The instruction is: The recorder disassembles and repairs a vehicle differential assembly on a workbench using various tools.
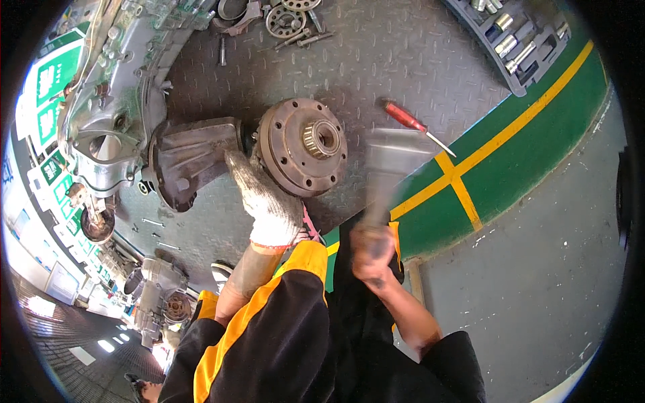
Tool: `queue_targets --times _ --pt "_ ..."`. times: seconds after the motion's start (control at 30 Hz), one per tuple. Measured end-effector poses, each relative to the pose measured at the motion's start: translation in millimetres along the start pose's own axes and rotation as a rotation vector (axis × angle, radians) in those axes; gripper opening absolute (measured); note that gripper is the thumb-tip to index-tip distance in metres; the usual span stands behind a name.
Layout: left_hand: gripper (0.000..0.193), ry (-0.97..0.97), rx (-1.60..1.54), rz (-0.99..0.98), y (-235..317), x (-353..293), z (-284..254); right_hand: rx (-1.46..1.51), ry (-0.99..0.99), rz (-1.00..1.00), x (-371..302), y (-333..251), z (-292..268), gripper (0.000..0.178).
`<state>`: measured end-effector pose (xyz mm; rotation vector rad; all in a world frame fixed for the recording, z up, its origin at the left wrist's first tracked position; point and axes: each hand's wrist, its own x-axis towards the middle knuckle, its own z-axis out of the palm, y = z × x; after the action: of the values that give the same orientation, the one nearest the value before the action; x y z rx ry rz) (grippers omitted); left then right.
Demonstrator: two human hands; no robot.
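My left hand [272,205], in a whitish knitted glove, is closed against the lower left edge of a round brown steel differential [285,144] with bolt holes round its flange and a bearing on its hub. Part of its grip is hidden behind the differential. In my bare right hand [373,252] is the handle of a hammer [401,151], its metal head smeared by motion to the right of the differential. A ribbed dark metal housing [198,158] lies just left of my gloved fingers. Something pink [310,223] shows beside the glove's wrist.
A large grey gearbox casing [117,107] stands on the left. A red-handled screwdriver [410,119] lies right of the hammer. Rings and bolts [285,23] lie at the far side, a grey socket tray [480,47] at far right. Small bolts [164,245] lie lower left.
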<state>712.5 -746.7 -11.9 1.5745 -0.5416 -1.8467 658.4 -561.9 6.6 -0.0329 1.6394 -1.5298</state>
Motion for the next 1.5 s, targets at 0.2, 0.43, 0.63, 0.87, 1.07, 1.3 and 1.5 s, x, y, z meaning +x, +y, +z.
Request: queue_targets --times 0.2,0.43,0.63,0.87,1.07,1.3,1.5 --pt "0.055 -0.015 -0.135 -0.09 16.1 -12.0 26.9 -0.313 -0.044 0.175 4.7 -1.1 -9.4 0.034" --pt "0.067 -0.322 0.503 0.078 15.4 11.8 -15.7 -0.289 0.146 0.314 38.9 1.8 -51.2 0.046" --pt "0.093 -0.504 0.938 0.367 11.8 10.2 -41.8 -0.547 0.144 0.052 28.7 10.0 -76.9 0.038" --pt "0.072 -0.593 1.003 0.545 -4.5 10.2 -46.3 -0.452 0.075 0.312 -39.7 27.0 -84.6 0.046" --pt "0.075 -0.415 0.87 0.161 2.2 7.1 -58.9 -0.559 0.405 0.326 -99.8 24.0 -108.0 0.039" --pt "0.094 -0.48 0.81 0.126 6.8 20.7 -49.5 -0.399 0.054 0.457 -12.1 3.8 -22.7 0.042" --pt "0.089 -0.442 0.7 0.211 5.4 48.6 -103.3 -0.177 0.171 0.524 -19.2 29.1 -37.3 0.048"
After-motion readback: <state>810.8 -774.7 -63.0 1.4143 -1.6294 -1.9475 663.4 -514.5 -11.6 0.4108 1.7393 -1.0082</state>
